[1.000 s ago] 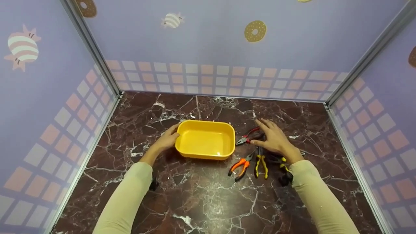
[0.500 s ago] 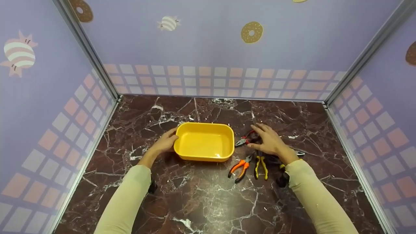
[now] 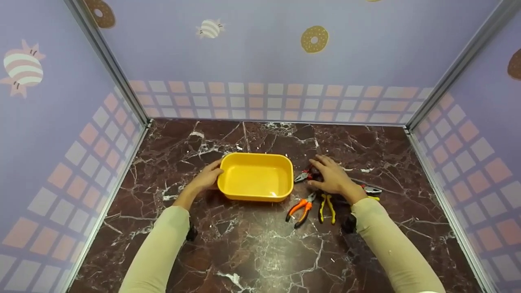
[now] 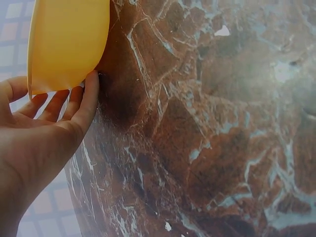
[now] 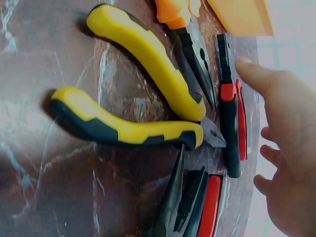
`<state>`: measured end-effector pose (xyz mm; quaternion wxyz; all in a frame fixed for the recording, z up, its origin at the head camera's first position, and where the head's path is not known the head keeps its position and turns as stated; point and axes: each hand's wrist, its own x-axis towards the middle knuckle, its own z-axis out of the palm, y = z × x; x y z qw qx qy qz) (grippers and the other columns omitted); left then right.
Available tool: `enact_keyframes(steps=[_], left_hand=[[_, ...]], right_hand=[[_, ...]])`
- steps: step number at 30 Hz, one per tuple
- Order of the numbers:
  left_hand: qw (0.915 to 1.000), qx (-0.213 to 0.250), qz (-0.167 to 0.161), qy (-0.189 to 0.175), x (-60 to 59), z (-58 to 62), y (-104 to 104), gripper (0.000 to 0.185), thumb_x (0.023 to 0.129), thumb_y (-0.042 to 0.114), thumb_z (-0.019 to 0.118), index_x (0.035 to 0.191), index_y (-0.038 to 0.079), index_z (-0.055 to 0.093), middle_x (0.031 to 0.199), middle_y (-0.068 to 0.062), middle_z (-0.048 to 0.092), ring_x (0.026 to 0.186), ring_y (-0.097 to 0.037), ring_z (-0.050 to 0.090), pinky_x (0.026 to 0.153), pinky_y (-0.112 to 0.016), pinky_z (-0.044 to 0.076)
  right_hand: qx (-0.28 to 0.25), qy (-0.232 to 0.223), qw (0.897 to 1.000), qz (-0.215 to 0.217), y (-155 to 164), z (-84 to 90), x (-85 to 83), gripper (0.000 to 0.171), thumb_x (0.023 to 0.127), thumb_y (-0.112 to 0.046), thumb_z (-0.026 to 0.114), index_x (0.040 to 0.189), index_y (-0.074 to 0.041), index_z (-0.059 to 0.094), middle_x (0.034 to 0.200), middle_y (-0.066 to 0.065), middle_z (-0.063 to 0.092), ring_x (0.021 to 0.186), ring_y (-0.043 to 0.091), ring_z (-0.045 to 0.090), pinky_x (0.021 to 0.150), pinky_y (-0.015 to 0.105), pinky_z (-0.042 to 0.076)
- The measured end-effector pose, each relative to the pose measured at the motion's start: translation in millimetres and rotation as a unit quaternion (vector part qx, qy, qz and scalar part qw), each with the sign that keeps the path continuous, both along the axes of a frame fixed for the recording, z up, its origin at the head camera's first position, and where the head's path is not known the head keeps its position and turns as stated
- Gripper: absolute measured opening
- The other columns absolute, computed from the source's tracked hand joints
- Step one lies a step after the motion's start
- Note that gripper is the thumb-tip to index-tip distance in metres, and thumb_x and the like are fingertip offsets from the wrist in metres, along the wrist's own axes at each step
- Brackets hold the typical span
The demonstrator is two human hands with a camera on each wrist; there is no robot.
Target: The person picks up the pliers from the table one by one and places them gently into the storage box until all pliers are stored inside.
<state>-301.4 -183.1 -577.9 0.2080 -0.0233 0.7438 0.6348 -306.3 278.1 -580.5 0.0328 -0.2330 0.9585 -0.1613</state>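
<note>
At far left from where I stand, a lilac side panel (image 3: 53, 110) edges a marbled desk (image 3: 256, 260), with a broad strip of that desk between panel and person. The left hand (image 3: 206, 178) is clamped on the left end of a yellow bin (image 3: 252, 197), thumb at the rim, fingers along the outer wall, probably to keep it from sliding. The bin sits upright near mid-desk, well apart from the back panel (image 3: 256, 57), its mouth facing up. Just right of it lie orange pliers (image 3: 303, 203), handles splayed toward the person, and red-and-black pliers (image 5: 229, 108), head toward the bin. Next come yellow-and-black pliers (image 3: 325, 198), handles also toward the person, seemingly convenient for picking up. The right hand (image 3: 331, 178) hangs over this cluster, thumb and fingers apart; I cannot tell whether it touches anything. Beyond its wrist, silver-headed pliers (image 3: 372, 190) point rightward, well short of the right panel (image 3: 484, 146). Gaps between the tools look tight for fingers; there is more room behind them.
</note>
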Motion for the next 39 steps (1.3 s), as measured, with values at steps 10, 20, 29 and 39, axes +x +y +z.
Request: enact_keyframes(steps=[10, 20, 29, 39], left_hand=[[0.9985, 0.041, -0.003, -0.037, 0.4, -3.6, -2, 0.060, 0.114, 0.016, 0.042, 0.171, 0.021, 0.024, 0.159, -0.021, 0.046, 0.118, -0.028, 0.067, 0.098, -0.046, 0.060], [0.9984, 0.042, -0.006, -0.039, 2.3, -5.0, -7, 0.059, 0.115, 0.018, 0.040, 0.171, 0.023, 0.023, 0.164, -0.017, 0.042, 0.130, -0.032, 0.062, 0.107, -0.049, 0.055], [0.9981, 0.051, -0.021, -0.028, 4.8, -8.4, -3, 0.058, 0.116, 0.019, 0.037, 0.171, 0.013, 0.019, 0.165, -0.022, 0.038, 0.133, -0.033, 0.058, 0.113, -0.050, 0.050], [0.9969, 0.059, -0.043, -0.028, 5.1, -10.9, -9, 0.058, 0.118, 0.022, 0.033, 0.172, 0.012, 0.012, 0.166, -0.023, 0.036, 0.140, -0.038, 0.053, 0.116, -0.051, 0.047]], right_hand=[[0.022, 0.031, 0.999, 0.029, -1, -3.4, -6.1, 0.075, 0.096, -0.034, 0.078, 0.158, -0.002, 0.049, 0.160, 0.030, 0.042, 0.148, 0.052, 0.037, 0.119, 0.070, 0.032], [0.030, 0.017, 0.999, 0.030, -2, -5.7, -13.0, 0.059, 0.101, -0.023, 0.074, 0.153, -0.003, 0.056, 0.155, 0.030, 0.047, 0.143, 0.052, 0.043, 0.116, 0.069, 0.037], [0.049, 0.049, 0.997, 0.020, 0, -5.5, -13.6, 0.052, 0.094, -0.019, 0.082, 0.142, -0.007, 0.065, 0.139, 0.025, 0.057, 0.129, 0.050, 0.054, 0.107, 0.066, 0.048], [0.077, 0.020, 0.997, 0.003, -11, -4.2, -11.9, 0.053, 0.095, -0.029, 0.083, 0.141, -0.008, 0.065, 0.124, 0.026, 0.057, 0.115, 0.049, 0.059, 0.097, 0.064, 0.054]])
